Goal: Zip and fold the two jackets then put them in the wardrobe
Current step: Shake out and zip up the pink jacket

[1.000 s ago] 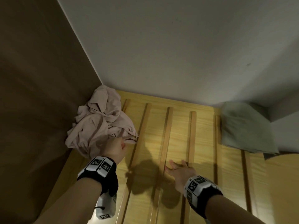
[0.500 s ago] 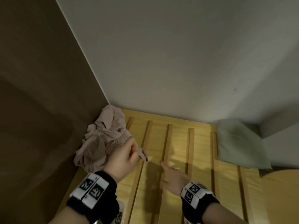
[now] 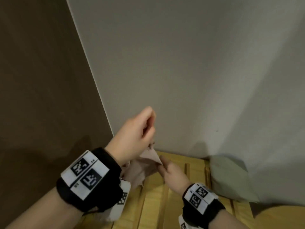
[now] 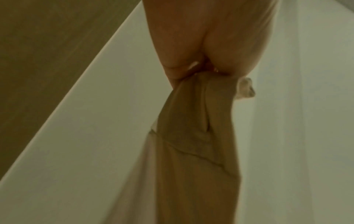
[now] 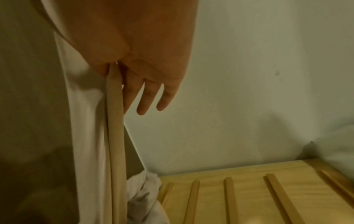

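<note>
Left hand (image 3: 133,134): your fingers bunch the pink jacket (image 3: 143,167) — lifted above the slats (image 3: 158,204).
Right hand (image 3: 171,171): you pinch its edge — other fingers loose.

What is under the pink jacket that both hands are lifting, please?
Under the pink jacket are wooden slats; its lower folds still rest on them. The left hand and wristband hide the rest. The right hand pinches its edge.

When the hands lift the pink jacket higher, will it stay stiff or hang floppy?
Probably floppy: the pink jacket hangs in long soft folds below the left hand. It seems light, since a fingertip pinch by the right hand holds its edge.
</note>
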Motion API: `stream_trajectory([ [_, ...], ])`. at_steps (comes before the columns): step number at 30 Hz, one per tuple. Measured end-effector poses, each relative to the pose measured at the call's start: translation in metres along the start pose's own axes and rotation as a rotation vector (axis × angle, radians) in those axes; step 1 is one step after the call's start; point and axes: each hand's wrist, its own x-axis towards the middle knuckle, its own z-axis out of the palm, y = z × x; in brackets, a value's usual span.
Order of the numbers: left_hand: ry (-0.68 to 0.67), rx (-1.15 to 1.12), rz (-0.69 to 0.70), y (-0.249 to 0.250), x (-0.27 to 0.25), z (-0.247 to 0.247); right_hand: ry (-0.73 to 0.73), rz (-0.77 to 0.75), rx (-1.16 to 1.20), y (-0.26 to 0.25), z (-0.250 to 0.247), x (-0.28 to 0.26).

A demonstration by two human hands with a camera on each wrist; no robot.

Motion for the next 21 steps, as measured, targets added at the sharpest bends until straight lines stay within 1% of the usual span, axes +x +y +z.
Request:
stream_trajectory([
  [1, -0.010, 0.049, 0.001, -0.001, 0.001, -0.006, 0.021, 0.002, -0.012, -0.005, -0.010, 0.000],
  [2, -0.047, 0.123, -0.023, -0.002, 0.000, -0.010, 0.040, -0.007, -0.012, -0.009, -0.019, -0.002],
  [3, -0.121, 0.219, -0.074, -0.007, -0.001, -0.012, 0.066, -0.014, -0.001, -0.015, -0.028, -0.003],
  [4, -0.232, 0.319, -0.133, -0.014, -0.005, -0.012, 0.097, -0.019, 0.007, -0.021, -0.037, -0.006],
  [6, -0.480, 0.437, -0.266, -0.027, -0.014, -0.005, 0.150, -0.031, 0.026, -0.034, -0.053, -0.011],
  [7, -0.570, 0.464, -0.303, -0.032, -0.019, 0.001, 0.165, -0.046, 0.035, -0.041, -0.060, -0.013],
  [8, -0.627, 0.473, -0.314, -0.038, -0.023, 0.010, 0.164, -0.073, 0.041, -0.047, -0.065, -0.015],
  [10, -0.696, 0.435, -0.301, -0.045, -0.033, 0.031, 0.147, -0.113, 0.011, -0.059, -0.071, -0.018],
  [11, -0.702, 0.392, -0.308, -0.044, -0.037, 0.042, 0.149, -0.122, -0.018, -0.063, -0.073, -0.020],
  [12, -0.685, 0.331, -0.327, -0.041, -0.041, 0.051, 0.157, -0.126, -0.036, -0.066, -0.074, -0.024],
  [14, -0.598, 0.228, -0.369, -0.032, -0.043, 0.061, 0.217, -0.121, -0.020, -0.069, -0.080, -0.033],
  [16, -0.453, 0.133, -0.398, -0.015, -0.038, 0.058, 0.285, -0.121, -0.043, -0.065, -0.088, -0.043],
  [17, -0.358, 0.021, -0.395, -0.005, -0.033, 0.054, 0.290, -0.116, -0.085, -0.063, -0.092, -0.049],
  [19, -0.171, -0.303, -0.389, 0.022, -0.019, 0.044, 0.221, -0.068, -0.235, -0.057, -0.097, -0.061],
  [21, -0.074, -0.538, -0.338, 0.053, -0.001, 0.030, 0.132, -0.013, -0.392, -0.051, -0.097, -0.068],
])
